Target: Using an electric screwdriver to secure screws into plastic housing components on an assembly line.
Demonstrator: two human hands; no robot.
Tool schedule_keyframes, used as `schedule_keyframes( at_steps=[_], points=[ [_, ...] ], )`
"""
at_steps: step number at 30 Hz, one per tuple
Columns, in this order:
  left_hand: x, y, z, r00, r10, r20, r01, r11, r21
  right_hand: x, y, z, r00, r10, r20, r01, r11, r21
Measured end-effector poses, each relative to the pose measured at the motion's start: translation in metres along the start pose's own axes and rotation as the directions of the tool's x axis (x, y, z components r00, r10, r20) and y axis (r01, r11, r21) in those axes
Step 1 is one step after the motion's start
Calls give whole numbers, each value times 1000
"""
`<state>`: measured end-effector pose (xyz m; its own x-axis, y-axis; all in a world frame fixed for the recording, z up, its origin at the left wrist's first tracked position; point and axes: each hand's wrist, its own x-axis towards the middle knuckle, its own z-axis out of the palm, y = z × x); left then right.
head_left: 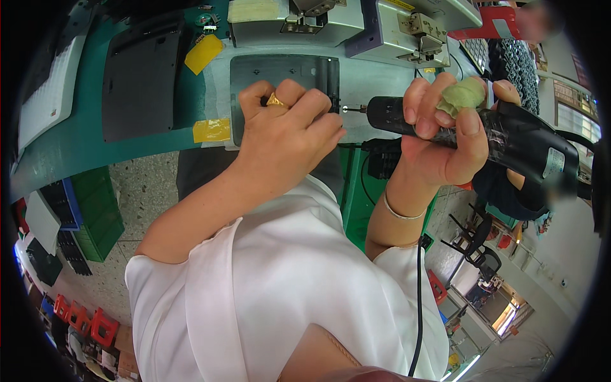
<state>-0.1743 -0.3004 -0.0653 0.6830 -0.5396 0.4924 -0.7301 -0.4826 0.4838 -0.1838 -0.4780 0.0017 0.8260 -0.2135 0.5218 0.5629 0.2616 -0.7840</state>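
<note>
"Where's the dark panel (270,71)?"
"On the counter (83,140), partly under the left hand (283,134); what its curled fingers grip can't be told."
"The right hand (445,137)?"
"Fingers closed around the black electric screwdriver (512,139)."

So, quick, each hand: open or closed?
Left hand: curled over the dark panel; grip can't be told.
Right hand: closed around a black power screwdriver.

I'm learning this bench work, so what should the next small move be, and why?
Probably ease the black power driver slightly left, toward the dark panel: the right hand holds it with its bit pointing at, seemingly just short of, the panel's right edge, and the left hand lies over the panel near that edge.
</note>
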Motion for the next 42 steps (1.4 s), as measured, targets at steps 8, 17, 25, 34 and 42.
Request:
schedule_keyframes(
  at_steps=[8,17,25,34,42],
  points=[
    [13,-3,-10,984,-101,149,121,983,-135,-1,-1,-12,999,-53,-2,53,997,52],
    [22,3,-9,982,-27,189,29,1000,-11,-6,-5,-12,994,-57,-95,59,998,9],
    [20,1,-8,988,8,157,-18,998,64,-10,-8,-21,996,-62,-65,63,998,15],
    [20,-10,-11,981,44,190,-32,997,-66,-12,-7,-20,993,-67,-94,69,998,15],
    [24,-21,-1,968,128,215,-71,965,-254,-12,-7,-17,996,-66,-66,69,997,38]
  ],
)
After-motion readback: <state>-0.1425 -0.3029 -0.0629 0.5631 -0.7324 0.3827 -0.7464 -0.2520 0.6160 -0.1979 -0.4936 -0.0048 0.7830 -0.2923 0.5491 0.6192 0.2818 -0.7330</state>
